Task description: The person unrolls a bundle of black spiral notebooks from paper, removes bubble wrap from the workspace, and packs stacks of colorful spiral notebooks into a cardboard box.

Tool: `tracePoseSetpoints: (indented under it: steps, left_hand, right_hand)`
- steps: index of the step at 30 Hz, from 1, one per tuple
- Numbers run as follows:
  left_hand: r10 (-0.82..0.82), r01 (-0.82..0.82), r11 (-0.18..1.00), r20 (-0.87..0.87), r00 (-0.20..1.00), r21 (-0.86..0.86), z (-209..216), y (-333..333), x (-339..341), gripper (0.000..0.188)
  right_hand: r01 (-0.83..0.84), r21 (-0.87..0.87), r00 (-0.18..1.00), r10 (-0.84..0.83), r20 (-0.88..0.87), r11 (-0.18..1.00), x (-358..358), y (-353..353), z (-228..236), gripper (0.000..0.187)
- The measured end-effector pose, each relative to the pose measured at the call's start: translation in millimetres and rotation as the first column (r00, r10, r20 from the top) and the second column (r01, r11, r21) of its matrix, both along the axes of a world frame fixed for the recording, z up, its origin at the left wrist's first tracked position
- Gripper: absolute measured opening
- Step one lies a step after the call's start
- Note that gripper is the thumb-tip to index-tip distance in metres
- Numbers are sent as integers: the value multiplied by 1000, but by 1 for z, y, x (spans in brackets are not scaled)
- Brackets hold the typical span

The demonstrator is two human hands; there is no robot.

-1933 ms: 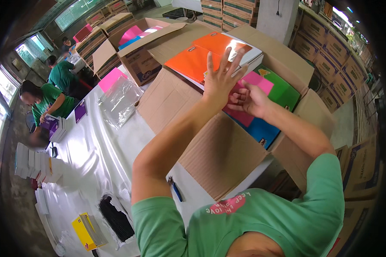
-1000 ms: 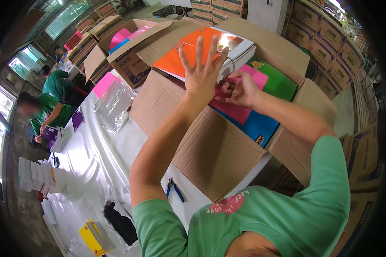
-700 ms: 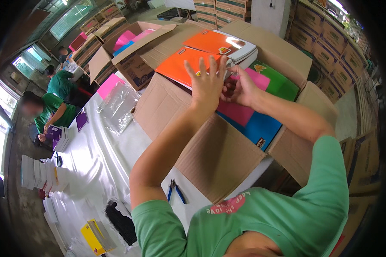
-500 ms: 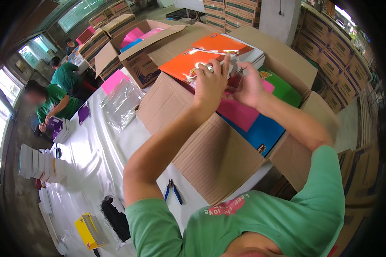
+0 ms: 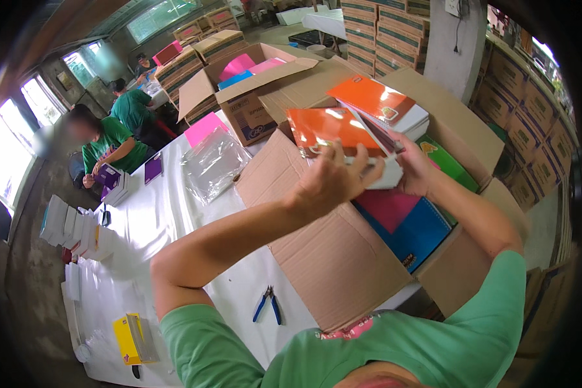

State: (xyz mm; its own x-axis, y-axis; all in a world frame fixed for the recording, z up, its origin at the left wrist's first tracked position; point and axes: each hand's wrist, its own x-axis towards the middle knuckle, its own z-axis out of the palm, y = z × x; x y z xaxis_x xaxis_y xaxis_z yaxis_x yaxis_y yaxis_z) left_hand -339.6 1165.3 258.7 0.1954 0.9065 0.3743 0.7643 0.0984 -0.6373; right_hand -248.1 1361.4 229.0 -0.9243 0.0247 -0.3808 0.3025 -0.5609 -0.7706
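Over the open cardboard box, a stack of orange notebooks is tilted between my hands. My left hand bends its fingers over the near edge of the stack. My right hand grips the right end, its thumb near the cover. Behind it lies another orange notebook stack with white page edges. Blue notebooks, a pink notebook and a green notebook show inside the box, partly covered by my hands and the stack.
Blue-handled nippers, yellow notebooks and a clear plastic bag lie on the white table. Another open box stands beyond. A co-worker in green handles purple notebooks at the left. A pillar rises behind.
The near orange stack has come up and tilted, apart from the stack behind it. My hands have moved to its near edge and right end. The view has shifted left.
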Motion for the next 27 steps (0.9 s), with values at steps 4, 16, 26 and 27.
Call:
tracePoseSetpoints:
  steps: [4,16,26,27]
  left_hand:
    - [-167,164,984,43,985,66,-6,-5,16,62]
    - [-150,163,985,-197,969,50,40,-80,46,77]
    - [86,-487,382,494,865,786,5,-406,63,67]
    - [169,-578,234,553,816,781,-8,-461,58,81]
  right_hand:
    - [-82,-3,996,82,26,997,-4,-3,2,54]
    - [-3,377,875,185,-447,926,27,-99,63,45]
    - [192,361,968,-115,-222,913,15,-275,147,47]
    - [193,391,952,-76,-296,900,9,-292,139,47]
